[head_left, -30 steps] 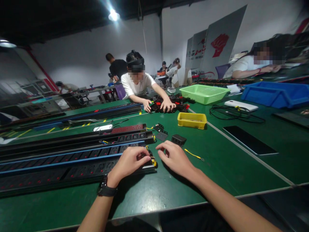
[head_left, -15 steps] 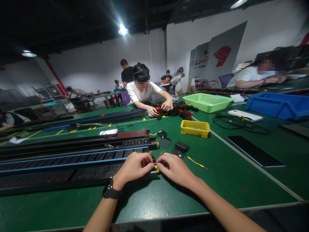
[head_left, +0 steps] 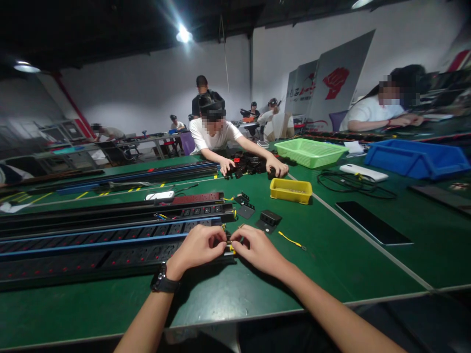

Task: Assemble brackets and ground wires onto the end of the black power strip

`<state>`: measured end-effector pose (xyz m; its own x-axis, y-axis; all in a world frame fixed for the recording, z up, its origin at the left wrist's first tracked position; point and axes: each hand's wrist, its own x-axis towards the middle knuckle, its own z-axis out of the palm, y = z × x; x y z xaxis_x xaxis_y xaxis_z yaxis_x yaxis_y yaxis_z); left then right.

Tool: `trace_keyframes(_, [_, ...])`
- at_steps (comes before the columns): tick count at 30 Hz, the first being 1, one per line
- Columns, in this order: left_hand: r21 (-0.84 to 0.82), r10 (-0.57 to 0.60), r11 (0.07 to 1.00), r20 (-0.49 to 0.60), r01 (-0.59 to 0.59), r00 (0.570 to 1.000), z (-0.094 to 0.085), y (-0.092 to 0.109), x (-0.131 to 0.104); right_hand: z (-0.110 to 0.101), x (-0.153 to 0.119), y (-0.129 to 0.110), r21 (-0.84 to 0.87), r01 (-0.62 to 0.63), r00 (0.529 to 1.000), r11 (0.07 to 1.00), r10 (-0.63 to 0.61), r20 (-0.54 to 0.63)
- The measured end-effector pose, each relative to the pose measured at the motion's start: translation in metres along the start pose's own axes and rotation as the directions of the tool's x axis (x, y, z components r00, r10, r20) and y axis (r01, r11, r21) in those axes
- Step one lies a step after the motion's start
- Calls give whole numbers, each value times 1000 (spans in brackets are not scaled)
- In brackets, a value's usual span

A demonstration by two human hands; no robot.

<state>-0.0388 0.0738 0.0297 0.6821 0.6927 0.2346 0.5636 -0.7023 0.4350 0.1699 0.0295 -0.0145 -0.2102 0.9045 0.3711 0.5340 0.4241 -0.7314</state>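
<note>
My left hand point(head_left: 201, 246), a black watch at its wrist, is pinched at the right end of the nearest power strip point(head_left: 136, 255). Facing it, my right hand point(head_left: 256, 247) is pinched at the same end. Something small with yellow on it shows between my fingertips, too small to name. Behind lie a blue-edged strip point(head_left: 140, 231) and a strip with a few sockets point(head_left: 202, 211). A black bracket point(head_left: 268, 220) and a yellow wire with a ring end point(head_left: 290, 239) lie to the right of my hands.
A yellow bin point(head_left: 290, 191), a green basket point(head_left: 311, 153) and a blue bin point(head_left: 415, 159) stand farther back. A phone point(head_left: 371, 223) and a coiled black cable point(head_left: 353, 184) lie at the right. Across the table a person in white reaches over black parts point(head_left: 253, 164).
The view has shifted slightly. Both my hands keep their pinch at the strip's end. The person across has moved a hand rightward onto a black part near the yellow bin.
</note>
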Motion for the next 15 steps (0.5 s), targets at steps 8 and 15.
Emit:
trace_keyframes(8, [22,23,999,-7,-23,1000,-1,4,0,2,1,-1,43,-31,999,999,31,10])
trace_keyframes(15, [12,11,1000,8,-11,1000,-1,3,-1,-4,0,3,98,-69,996,993,63,64])
